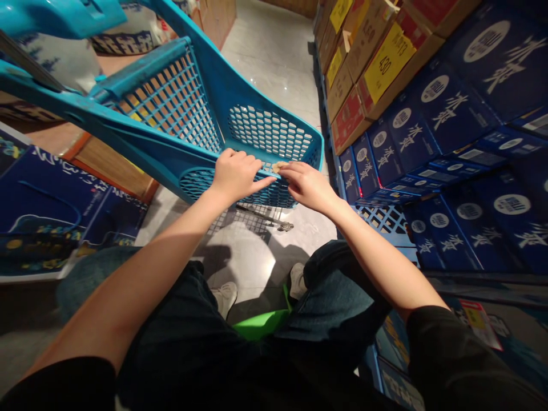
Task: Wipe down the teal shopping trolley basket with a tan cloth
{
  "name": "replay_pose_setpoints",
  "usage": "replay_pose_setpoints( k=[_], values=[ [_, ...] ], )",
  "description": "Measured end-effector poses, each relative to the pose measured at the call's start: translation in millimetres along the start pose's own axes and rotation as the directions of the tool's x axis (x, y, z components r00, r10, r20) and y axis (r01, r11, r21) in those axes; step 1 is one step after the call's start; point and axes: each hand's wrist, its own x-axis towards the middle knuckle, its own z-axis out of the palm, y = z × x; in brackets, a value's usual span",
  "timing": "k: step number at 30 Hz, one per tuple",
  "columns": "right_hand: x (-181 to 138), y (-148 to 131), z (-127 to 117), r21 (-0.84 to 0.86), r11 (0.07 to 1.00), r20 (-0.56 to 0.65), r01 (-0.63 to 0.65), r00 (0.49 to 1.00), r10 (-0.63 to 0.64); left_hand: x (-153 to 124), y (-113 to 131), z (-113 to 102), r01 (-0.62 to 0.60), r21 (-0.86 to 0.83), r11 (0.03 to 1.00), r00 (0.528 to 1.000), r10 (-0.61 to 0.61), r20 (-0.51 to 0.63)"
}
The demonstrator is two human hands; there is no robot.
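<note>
A blue plastic shopping cart stands tipped in front of me, its basket rim close to my knees. My left hand rests on that rim with fingers curled and the index finger stretched toward the right. My right hand is at the same rim, its fingers bent and pinched around a small tan object that I cannot make out. The two hands almost touch each other. I am seated on a green stool, knees apart.
Stacks of dark blue cartons and brown cardboard boxes with yellow price tags line the right side. More blue cartons lie at the left. A metal cart part lies on the pale tiled floor, and an aisle runs ahead.
</note>
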Motion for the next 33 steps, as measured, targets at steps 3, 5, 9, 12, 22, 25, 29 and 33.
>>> replay_pose_setpoints(
  k=[3,5,9,12,22,25,29,33],
  values=[
    [6,-4,6,0.002,1.0,-0.029,0.012,1.0,-0.012,-1,-2,-1,-0.007,-0.005,1.0,1.0,0.007,-0.006],
    [4,-2,7,0.012,1.0,-0.028,0.027,0.999,-0.026,-1,-1,-3,-0.003,0.001,1.0,1.0,0.003,0.019],
    [-10,7,2,0.048,0.999,-0.022,0.023,1.0,-0.022,1,2,-9,0.031,0.004,1.0,0.993,-0.032,0.118],
    [-26,16,-4,0.032,0.999,-0.012,-0.022,1.0,0.022,3,3,-10,0.055,-0.031,0.998,0.988,-0.05,0.148],
    [-9,0,-11,-0.12,0.988,0.053,-0.1,0.993,0.107,5,7,-8,0.019,0.034,0.999,0.991,-0.023,0.134],
    [6,-11,-4,-0.068,0.997,0.03,-0.046,0.998,0.048,4,6,-8,0.008,0.045,0.999,0.991,-0.014,0.13],
    [8,-11,0,-0.045,0.999,0.026,-0.024,0.999,0.025,2,2,-7,0.014,0.013,1.0,0.994,-0.016,0.111],
    [-4,-1,-6,-0.06,0.998,0.052,-0.018,0.998,0.021,0,-1,-4,0.058,-0.034,0.998,0.992,-0.053,0.118]
  ],
)
